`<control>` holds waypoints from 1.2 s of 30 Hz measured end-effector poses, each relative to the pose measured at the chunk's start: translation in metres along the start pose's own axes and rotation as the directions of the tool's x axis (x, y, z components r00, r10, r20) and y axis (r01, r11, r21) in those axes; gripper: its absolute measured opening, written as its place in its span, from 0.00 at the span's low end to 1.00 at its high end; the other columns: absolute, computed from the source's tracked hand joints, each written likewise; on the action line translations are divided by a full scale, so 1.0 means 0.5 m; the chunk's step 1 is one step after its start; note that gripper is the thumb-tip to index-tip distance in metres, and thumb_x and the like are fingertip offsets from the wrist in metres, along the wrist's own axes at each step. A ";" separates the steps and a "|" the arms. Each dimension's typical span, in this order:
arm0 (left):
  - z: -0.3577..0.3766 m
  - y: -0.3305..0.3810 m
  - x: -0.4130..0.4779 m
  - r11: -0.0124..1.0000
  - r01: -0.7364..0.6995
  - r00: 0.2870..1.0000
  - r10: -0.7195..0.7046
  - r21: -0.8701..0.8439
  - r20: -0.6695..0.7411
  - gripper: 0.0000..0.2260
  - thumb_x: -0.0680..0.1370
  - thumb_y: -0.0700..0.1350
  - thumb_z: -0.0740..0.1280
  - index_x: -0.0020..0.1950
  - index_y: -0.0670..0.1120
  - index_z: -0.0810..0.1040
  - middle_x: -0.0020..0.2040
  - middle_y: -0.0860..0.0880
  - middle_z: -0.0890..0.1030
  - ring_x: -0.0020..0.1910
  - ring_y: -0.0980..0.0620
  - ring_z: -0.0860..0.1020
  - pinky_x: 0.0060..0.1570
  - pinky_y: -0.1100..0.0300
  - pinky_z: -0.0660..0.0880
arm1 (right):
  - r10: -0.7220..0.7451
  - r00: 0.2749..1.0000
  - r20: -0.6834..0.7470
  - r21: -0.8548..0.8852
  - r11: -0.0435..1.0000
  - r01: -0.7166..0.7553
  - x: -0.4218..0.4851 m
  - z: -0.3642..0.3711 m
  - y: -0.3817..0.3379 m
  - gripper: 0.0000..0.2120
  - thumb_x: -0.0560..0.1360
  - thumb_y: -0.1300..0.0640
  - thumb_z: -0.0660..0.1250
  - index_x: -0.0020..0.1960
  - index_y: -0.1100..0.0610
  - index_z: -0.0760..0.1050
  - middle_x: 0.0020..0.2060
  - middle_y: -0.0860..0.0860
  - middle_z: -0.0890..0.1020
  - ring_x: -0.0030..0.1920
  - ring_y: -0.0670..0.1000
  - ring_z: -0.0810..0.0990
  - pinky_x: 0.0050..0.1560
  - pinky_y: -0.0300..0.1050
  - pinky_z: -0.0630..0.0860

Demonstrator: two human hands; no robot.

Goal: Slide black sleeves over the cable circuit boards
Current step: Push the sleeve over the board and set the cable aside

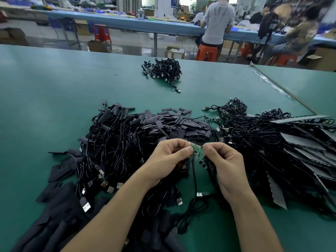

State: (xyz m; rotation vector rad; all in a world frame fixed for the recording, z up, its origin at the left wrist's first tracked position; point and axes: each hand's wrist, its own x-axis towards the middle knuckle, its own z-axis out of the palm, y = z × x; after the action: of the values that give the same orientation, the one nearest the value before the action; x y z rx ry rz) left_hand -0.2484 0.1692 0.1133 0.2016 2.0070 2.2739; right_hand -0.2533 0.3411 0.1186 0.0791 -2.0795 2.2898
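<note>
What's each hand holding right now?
Left hand: pinching the green circuit board at its left edge.
Right hand: pinching the same board's right edge.

We see one small green circuit board at frame centre, lifted off the pile, bare, its black cable hanging toward the bottom. Flat black sleeves lie heaped just above it. More loose sleeves spread lower left. Second bare board lies above and right of centre.
</note>
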 end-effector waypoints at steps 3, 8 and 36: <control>0.002 -0.005 0.003 0.999 -0.009 0.999 0.007 -0.046 -0.046 0.04 0.79 0.40 0.70 0.46 0.46 0.80 0.39 0.50 0.78 0.37 0.55 0.76 0.38 0.61 0.79 | -0.282 0.937 -0.205 -0.555 0.822 0.126 -0.005 0.007 0.008 0.01 0.74 0.51 0.73 0.44 0.45 0.83 0.45 0.44 0.82 0.52 0.50 0.78 0.57 0.59 0.76; 0.002 -0.009 0.004 0.999 -0.047 0.999 0.047 0.003 -0.027 0.05 0.79 0.41 0.71 0.45 0.50 0.81 0.36 0.54 0.78 0.36 0.53 0.76 0.41 0.54 0.79 | -0.447 0.894 -0.023 -0.576 0.737 0.354 -0.015 0.030 -0.001 0.04 0.78 0.51 0.68 0.47 0.42 0.80 0.40 0.38 0.81 0.47 0.44 0.79 0.48 0.43 0.77; -0.007 0.013 -0.002 0.978 -0.019 1.000 0.015 -0.209 -0.020 0.08 0.68 0.43 0.78 0.33 0.47 0.80 0.37 0.46 0.79 0.38 0.52 0.77 0.45 0.59 0.75 | 0.288 0.949 0.132 0.491 0.812 -0.315 -0.035 0.103 0.004 0.16 0.73 0.53 0.66 0.50 0.65 0.80 0.48 0.62 0.83 0.48 0.56 0.82 0.58 0.52 0.79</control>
State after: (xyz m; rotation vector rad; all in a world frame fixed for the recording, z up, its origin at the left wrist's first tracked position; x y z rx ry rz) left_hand -0.2481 0.1646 0.1192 0.1810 1.7618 2.4845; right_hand -0.2357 0.2895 0.1205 -0.1929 -1.5306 3.0066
